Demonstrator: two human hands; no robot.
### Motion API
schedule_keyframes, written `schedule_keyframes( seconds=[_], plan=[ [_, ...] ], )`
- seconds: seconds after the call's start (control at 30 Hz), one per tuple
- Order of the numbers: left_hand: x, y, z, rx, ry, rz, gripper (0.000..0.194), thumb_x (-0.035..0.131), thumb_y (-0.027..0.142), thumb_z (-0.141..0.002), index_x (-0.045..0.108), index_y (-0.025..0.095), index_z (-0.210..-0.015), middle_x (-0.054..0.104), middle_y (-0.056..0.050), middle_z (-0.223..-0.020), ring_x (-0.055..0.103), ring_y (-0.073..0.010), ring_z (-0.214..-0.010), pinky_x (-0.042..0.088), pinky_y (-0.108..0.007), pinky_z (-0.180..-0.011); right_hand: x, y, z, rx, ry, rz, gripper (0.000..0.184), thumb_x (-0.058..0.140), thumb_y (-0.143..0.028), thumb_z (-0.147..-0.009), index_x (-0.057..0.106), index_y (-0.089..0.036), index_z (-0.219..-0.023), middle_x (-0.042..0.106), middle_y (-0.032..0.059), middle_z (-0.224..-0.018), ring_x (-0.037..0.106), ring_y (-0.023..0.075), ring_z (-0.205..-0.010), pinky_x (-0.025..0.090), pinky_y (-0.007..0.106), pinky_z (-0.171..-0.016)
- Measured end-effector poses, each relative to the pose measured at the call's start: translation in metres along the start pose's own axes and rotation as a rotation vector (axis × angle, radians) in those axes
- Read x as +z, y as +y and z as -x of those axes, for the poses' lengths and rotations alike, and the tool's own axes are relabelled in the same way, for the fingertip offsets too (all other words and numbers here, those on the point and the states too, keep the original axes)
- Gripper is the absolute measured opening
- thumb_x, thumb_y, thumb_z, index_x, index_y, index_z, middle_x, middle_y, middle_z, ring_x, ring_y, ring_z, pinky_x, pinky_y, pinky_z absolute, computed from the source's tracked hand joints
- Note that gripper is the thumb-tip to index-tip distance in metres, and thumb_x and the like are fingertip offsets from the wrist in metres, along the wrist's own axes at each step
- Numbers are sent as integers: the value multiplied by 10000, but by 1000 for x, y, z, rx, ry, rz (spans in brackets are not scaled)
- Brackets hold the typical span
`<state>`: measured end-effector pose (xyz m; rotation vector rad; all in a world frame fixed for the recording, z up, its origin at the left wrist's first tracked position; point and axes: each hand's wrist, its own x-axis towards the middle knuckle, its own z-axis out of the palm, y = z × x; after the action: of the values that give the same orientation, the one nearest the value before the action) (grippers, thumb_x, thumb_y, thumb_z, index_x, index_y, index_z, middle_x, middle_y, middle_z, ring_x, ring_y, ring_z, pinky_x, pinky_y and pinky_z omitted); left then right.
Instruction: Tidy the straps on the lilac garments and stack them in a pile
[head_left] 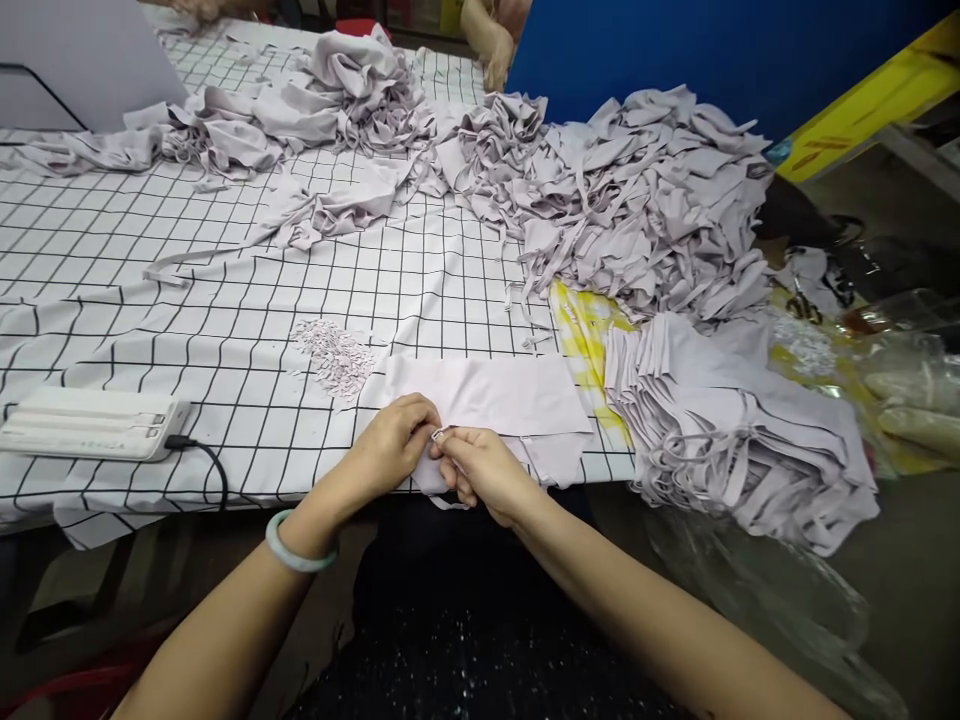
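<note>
My two hands met at the near edge of a table spread with a black-and-white checked cloth point(247, 375). My right hand point(448, 452) pinched a small pale piece point(438, 435) between thumb and forefinger, its other fingers curled beneath. My left hand point(426, 425), a pale green bangle point(289, 548) on its wrist, was closed just beside it, thumb against forefinger; what lay between those fingertips, I could not tell. The small piece sat over the near left part of a flat lilac fabric panel point(495, 390), which lay at the near edge with its bulk to the far right of my fingers. Just beyond my left hand, tiny pale bits point(337, 358) were heaped on the checks. At near left lay a white power bank point(90, 425) with a black cable point(217, 465) plugged into it. On the right rested a layered stack of lilac pieces point(742, 430), partly over yellow-patterned plastic point(581, 335); behind it rose a loose lilac heap point(645, 200). At the far side, another person's hand point(499, 65) showed beside a blue panel point(660, 55).
</note>
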<state>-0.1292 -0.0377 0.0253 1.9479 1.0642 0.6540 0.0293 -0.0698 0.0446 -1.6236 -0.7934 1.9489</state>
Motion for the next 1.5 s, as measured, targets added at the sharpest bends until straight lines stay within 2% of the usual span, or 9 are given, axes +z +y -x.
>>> schedule_keyframes(
  seconds=[0.47, 0.63, 0.77, 0.9, 1.03, 1.2, 1.27, 1.4, 1.5],
  plan=[
    [0, -1, 2, 35, 26, 19, 177, 444, 106, -925, 595, 184, -876, 647, -61, -901, 608, -184, -875, 520, -345, -794, 2, 0, 0, -14, 125, -261, 139, 602, -295, -756, 625, -164, -714, 525, -51, -458, 351, 63, -346, 319, 194, -334],
    [-7, 4, -2, 139, 68, -63, 272, 398, 155, -982, 637, 174, -1110, 668, -108, -1172, 616, -207, -1113, 509, -405, -971, -6, 6, 35, -39, -39, -246, 270, 675, -434, -835, 683, -165, -850, 715, 43, -718, 643, 148, -674, 519, 319, -753],
    [3, -8, -7, 106, -90, -391, 443, 448, 279, -997, 469, 185, -1430, 441, -111, -1548, 329, -305, -1470, 244, -565, -1206, -22, 29, 74, -51, -225, -169, 287, 682, -447, -867, 724, -201, -1009, 770, 62, -911, 658, 201, -1034, 372, 394, -1071],
    [14, -17, -7, 72, -164, -543, 557, 458, 351, -992, 337, 239, -1525, 307, -61, -1632, 188, -303, -1531, 124, -560, -1241, -30, 61, 95, 92, -353, -313, 372, 738, -445, -818, 719, -201, -1097, 768, 98, -1057, 651, 226, -1138, 343, 417, -1116],
    [4, -20, -8, 114, -151, -577, 548, 436, 367, -988, 371, 211, -1508, 355, -94, -1606, 252, -315, -1505, 199, -557, -1214, -52, 66, 95, -95, -25, -262, 419, 758, -491, -777, 715, -210, -1085, 728, 121, -1115, 657, 265, -1108, 440, 437, -1029],
    [-38, -16, -31, -15, 173, -688, 405, 511, 280, -917, 593, 169, -1298, 518, -188, -1438, 392, -409, -1349, 300, -642, -1090, -118, 12, 48, -587, 694, 475, 288, 674, -459, -808, 680, -220, -968, 672, 94, -952, 600, 267, -884, 466, 443, -879],
    [-50, -12, -45, -67, 130, -748, 422, 594, 290, -856, 610, 177, -1263, 562, -188, -1356, 412, -426, -1288, 278, -675, -1060, -137, -15, 17, -580, 828, 693, 214, 678, -390, -771, 642, -199, -861, 640, 101, -912, 578, 279, -897, 435, 456, -908],
    [-53, -5, -73, -18, -152, -785, 521, 630, 211, -777, 579, 205, -1295, 598, -150, -1284, 438, -388, -1231, 248, -669, -1066, -147, -42, -27, -429, 828, 818, 212, 702, -340, -697, 537, -212, -661, 587, 80, -847, 544, 304, -974, 388, 461, -929],
    [-47, -3, -86, 48, -241, -767, 673, 589, 106, -724, 510, 233, -1380, 550, -137, -1385, 396, -386, -1291, 201, -681, -1092, -138, -41, -24, -489, 705, 756, 203, 640, -316, -748, 487, -223, -653, 540, 12, -766, 537, 215, -831, 422, 352, -820]
  ],
)
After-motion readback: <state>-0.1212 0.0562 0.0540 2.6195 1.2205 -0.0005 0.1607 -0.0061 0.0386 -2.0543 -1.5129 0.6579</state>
